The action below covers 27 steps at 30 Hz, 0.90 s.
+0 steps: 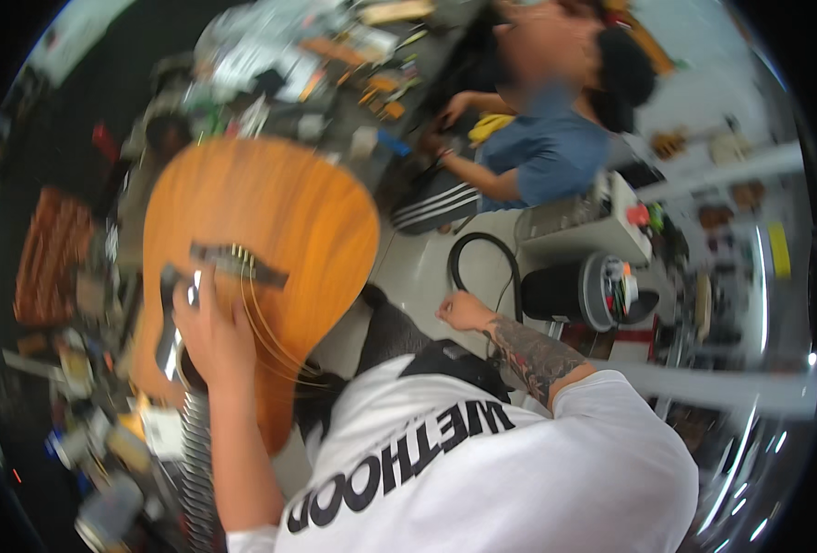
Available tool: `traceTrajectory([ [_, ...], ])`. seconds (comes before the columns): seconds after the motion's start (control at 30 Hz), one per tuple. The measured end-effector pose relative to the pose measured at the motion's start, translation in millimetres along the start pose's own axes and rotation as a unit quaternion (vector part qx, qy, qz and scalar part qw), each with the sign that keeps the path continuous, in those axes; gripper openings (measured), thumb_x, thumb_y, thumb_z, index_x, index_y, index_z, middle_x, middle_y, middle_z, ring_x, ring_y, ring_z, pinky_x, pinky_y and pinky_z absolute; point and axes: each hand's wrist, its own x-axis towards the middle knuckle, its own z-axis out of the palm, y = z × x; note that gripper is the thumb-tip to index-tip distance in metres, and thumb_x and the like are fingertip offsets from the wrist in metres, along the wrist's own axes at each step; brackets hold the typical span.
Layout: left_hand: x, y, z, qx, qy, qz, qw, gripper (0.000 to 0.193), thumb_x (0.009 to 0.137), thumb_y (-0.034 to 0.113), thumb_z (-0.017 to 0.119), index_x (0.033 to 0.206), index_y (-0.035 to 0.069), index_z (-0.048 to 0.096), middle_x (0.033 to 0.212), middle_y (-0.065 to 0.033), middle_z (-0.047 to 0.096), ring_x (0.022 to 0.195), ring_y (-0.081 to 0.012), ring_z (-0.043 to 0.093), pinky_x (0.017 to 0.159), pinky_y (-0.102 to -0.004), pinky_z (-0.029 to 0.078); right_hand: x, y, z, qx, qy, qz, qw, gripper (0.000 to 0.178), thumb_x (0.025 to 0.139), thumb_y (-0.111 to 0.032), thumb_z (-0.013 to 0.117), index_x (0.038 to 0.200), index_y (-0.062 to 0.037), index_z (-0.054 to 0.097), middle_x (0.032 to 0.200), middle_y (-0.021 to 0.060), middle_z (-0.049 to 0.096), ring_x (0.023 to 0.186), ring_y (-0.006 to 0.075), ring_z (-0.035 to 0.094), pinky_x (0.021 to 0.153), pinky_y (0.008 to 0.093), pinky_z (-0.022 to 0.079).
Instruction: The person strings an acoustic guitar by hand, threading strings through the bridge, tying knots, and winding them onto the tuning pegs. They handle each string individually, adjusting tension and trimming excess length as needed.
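An orange-brown acoustic guitar body (270, 207) lies face up in front of me, its dark bridge (238, 263) across the middle. Loose strings (275, 346) curl from the bridge toward my lap. My left hand (213, 336) rests on the guitar top just below the bridge, fingers curled around a dark tool (165, 318) with a shiny end; blur hides the detail. My right hand (464, 311) hangs off to the right above the floor, apart from the guitar, fingers loosely curled; whether it holds a string I cannot tell.
A second person in a blue shirt (547, 147) sits at the upper right, hands (441, 129) near a cluttered bench (335, 55). A black cable loop (482, 263) and a black cylinder machine (579, 290) stand on the right. Tools litter the left side.
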Motion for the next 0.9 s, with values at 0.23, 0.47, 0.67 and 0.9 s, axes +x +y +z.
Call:
traceTrajectory([
  [0.23, -8.7, 17.8, 17.7, 0.283, 0.167, 0.037, 0.944, 0.041, 0.077, 0.026, 0.074, 0.117, 0.029, 0.068, 0.119, 0.0036, 0.057, 0.109, -0.0193, 0.049, 0.093, -0.0348, 0.033, 85.2, -3.2, 30.0, -0.064, -0.147, -0.12, 0.98, 0.027, 0.087, -0.027, 0.067, 0.096, -0.002, 0.072, 0.079, 0.0217, 0.07, 0.076, 0.036, 0.069, 0.069, 0.0435, 0.054],
  [0.47, -34.9, 17.9, 30.9, 0.308, 0.16, 0.081, 0.934, 0.021, 0.078, 0.023, 0.064, 0.098, 0.026, 0.072, 0.099, 0.0072, 0.062, 0.093, -0.0141, 0.055, 0.086, -0.0325, 0.032, 92.1, 11.7, 37.1, -0.151, -0.254, -0.165, 0.941, 0.03, 0.088, -0.029, 0.065, 0.098, -0.0016, 0.071, 0.084, 0.0228, 0.07, 0.082, 0.0377, 0.069, 0.075, 0.0454, 0.054],
  [0.67, -7.4, 7.8, 47.7, 0.195, 0.214, 0.128, 0.949, 0.013, 0.073, 0.018, 0.059, 0.081, 0.007, 0.059, 0.078, -0.0031, 0.049, 0.078, -0.0191, 0.051, 0.065, -0.03, 0.039, 70.2, 2.4, 54.2, -0.151, -0.29, -0.153, 0.933, 0.028, 0.089, -0.027, 0.064, 0.098, -0.0006, 0.071, 0.084, 0.0232, 0.069, 0.082, 0.0404, 0.068, 0.075, 0.0459, 0.053],
  [0.9, -11.8, -6.1, 44.2, -0.058, 0.177, 0.067, 0.98, 0.007, 0.081, 0.01, 0.065, 0.084, 0.004, 0.061, 0.091, -0.01, 0.054, 0.082, -0.0297, 0.052, 0.075, -0.0397, 0.043, 53.7, -14.9, 39.3, -0.096, -0.334, -0.106, 0.932, 0.03, 0.093, -0.03, 0.063, 0.099, -0.0002, 0.068, 0.075, 0.0102, 0.065, 0.07, 0.0216, 0.062, 0.066, 0.0344, 0.049],
])
